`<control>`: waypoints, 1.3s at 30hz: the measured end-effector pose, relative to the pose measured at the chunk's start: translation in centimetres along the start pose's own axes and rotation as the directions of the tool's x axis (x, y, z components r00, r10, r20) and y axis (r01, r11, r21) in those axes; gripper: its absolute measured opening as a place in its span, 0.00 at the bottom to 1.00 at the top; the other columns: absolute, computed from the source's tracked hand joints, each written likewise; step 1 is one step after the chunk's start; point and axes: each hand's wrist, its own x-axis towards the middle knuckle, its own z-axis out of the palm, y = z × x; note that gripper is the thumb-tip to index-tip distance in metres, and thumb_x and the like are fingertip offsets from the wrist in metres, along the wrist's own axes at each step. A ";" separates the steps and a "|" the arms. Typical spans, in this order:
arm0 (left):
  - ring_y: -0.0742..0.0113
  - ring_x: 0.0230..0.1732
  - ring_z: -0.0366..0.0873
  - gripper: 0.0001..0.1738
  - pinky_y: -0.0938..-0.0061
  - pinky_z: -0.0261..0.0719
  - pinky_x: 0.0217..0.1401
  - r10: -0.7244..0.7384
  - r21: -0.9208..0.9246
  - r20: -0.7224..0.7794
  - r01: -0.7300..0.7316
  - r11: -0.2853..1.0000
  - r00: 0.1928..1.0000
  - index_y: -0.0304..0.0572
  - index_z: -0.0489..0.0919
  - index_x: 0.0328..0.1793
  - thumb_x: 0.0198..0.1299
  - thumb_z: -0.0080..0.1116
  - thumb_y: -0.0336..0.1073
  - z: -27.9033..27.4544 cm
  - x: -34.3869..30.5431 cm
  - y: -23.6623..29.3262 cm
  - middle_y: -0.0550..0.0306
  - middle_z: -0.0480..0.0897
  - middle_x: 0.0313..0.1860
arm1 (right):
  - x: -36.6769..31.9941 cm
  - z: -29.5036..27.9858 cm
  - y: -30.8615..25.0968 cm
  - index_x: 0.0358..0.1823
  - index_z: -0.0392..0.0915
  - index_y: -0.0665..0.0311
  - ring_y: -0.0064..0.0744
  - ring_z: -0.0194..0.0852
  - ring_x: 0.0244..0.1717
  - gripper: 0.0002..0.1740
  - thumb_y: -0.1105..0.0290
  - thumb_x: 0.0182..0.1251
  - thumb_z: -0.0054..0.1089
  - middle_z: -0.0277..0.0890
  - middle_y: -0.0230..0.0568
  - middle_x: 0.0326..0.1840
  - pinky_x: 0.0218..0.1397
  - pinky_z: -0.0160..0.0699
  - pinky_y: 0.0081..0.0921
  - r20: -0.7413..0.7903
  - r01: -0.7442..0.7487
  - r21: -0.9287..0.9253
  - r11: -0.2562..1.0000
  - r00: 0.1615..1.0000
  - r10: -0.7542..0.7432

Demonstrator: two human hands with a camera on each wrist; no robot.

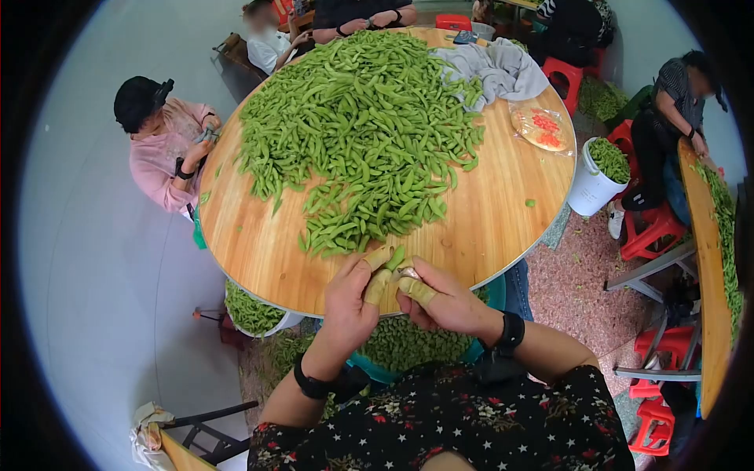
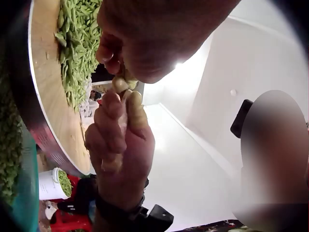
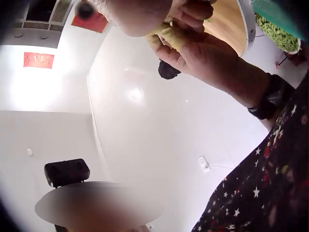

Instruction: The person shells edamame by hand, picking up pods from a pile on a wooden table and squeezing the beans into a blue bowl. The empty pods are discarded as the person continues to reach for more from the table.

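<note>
In the head view the left hand (image 1: 351,302) pinches a green pod (image 1: 395,258) between thumb and forefinger, both wrapped in yellowish coverings. Close beside it, the right hand (image 1: 441,298) has its wrapped thumb bent at a small shiny piece (image 1: 408,274), near the pod's lower end. Both hands are over the near edge of the round wooden table (image 1: 259,251), just below a large heap of green pods (image 1: 361,133). The left wrist view shows the right hand (image 2: 123,140) with curled fingers, meeting the left hand (image 2: 149,38); the pod is hidden there.
A grey cloth (image 1: 503,71) and a packaged round item (image 1: 542,129) lie at the table's right. A white bucket of pods (image 1: 594,192) stands beyond the right edge. Below the near edge is a teal basin (image 1: 496,294). Several people sit around, one in pink (image 1: 153,161) at left.
</note>
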 end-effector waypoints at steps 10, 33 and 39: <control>0.60 0.48 0.81 0.21 0.73 0.76 0.56 -0.095 -0.075 0.111 0.103 0.992 0.989 0.34 0.74 0.64 0.64 0.52 0.26 -0.2 -0.5 1.1 0.49 0.82 0.43 | -1.0 -0.1 -0.3 0.48 0.63 0.62 0.19 0.66 0.16 0.08 0.66 0.77 0.42 0.71 0.34 0.26 0.16 0.62 0.19 -0.047 0.011 0.083 0.997 0.999 -0.007; 0.74 0.22 0.65 0.21 0.81 0.61 0.23 -0.465 -0.734 0.429 0.599 0.320 0.774 0.42 0.72 0.68 0.70 0.49 0.33 0.0 0.5 -1.5 0.59 0.74 0.29 | 1.6 -1.9 -1.5 0.60 0.62 0.55 0.19 0.60 0.08 0.14 0.66 0.76 0.40 0.70 0.32 0.22 0.08 0.53 0.16 0.050 -0.123 0.312 0.942 0.992 0.113; 0.80 0.21 0.65 0.18 0.84 0.62 0.23 -0.230 -0.530 0.149 0.274 0.802 0.962 0.39 0.75 0.63 0.68 0.53 0.33 1.1 1.4 -3.3 0.66 0.73 0.26 | 3.0 -2.4 0.1 0.56 0.64 0.61 0.24 0.65 0.10 0.13 0.67 0.75 0.37 0.73 0.37 0.25 0.09 0.62 0.19 0.021 -0.152 0.536 0.830 0.986 0.167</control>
